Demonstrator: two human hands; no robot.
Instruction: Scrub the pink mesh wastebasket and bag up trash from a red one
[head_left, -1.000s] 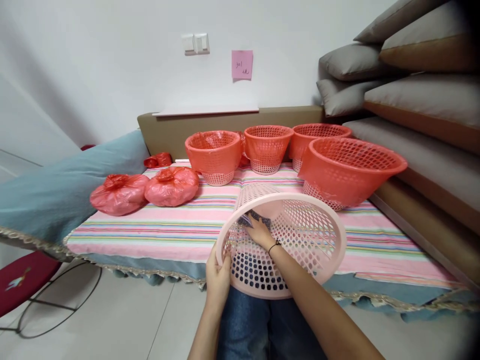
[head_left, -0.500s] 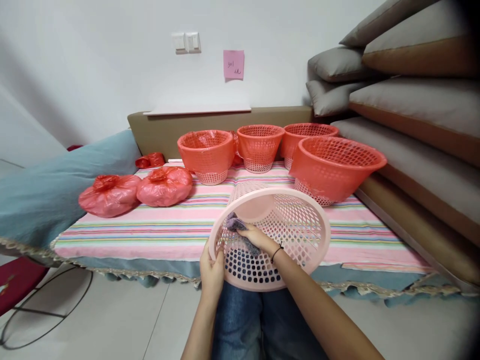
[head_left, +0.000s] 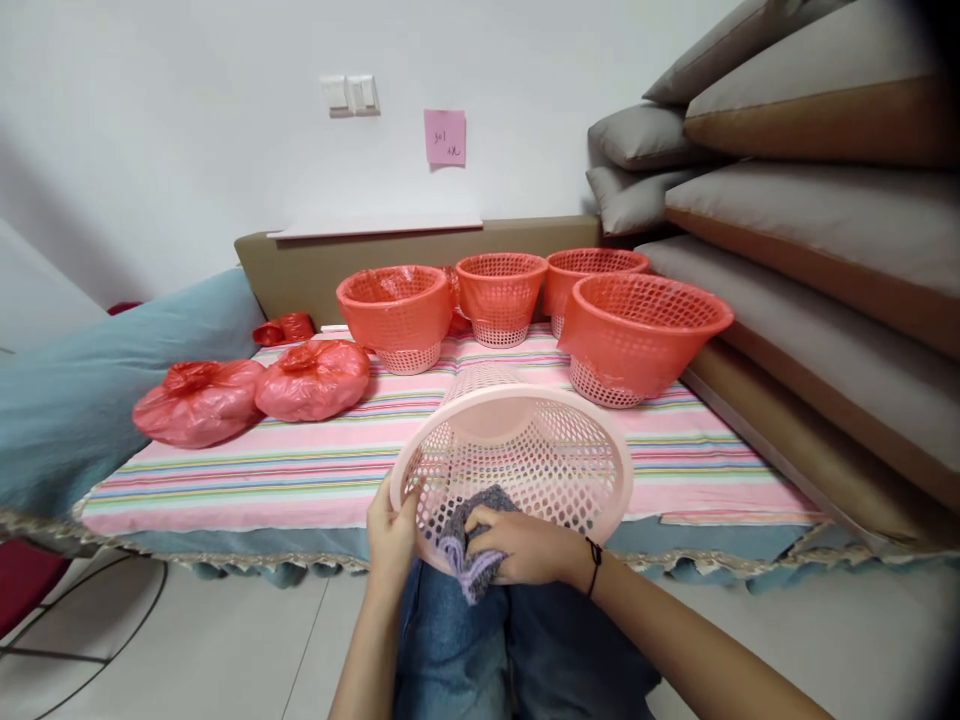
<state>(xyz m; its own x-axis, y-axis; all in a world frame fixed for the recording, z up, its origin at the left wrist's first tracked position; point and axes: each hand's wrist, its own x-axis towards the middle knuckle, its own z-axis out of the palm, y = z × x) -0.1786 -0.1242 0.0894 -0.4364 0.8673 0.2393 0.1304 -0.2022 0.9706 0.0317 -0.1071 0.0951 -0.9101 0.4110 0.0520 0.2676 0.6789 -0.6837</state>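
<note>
A pale pink plastic basket [head_left: 517, 400] with a holed wall lies tilted over my knees, its mouth facing me. My left hand [head_left: 393, 530] grips its rim on the left side, thumb inside. In my right hand [head_left: 517, 545] is a bunched grey and purple cloth [head_left: 472, 560], pressed against the near part of the rim and inner wall. Part of the cloth hangs over the rim toward my jeans. A black band circles the right wrist.
Several baskets lined with red plastic bags, such as one at the right [head_left: 645, 330], stand at the back of the striped cover [head_left: 300, 465]. Two tied red bags [head_left: 313, 380] lie at the left. Grey and brown cushions [head_left: 810, 220] are stacked at the right.
My right hand has moved the cloth from the basket's inner left wall down to the near rim. The basket has tilted slightly, and the view has shifted a little right.
</note>
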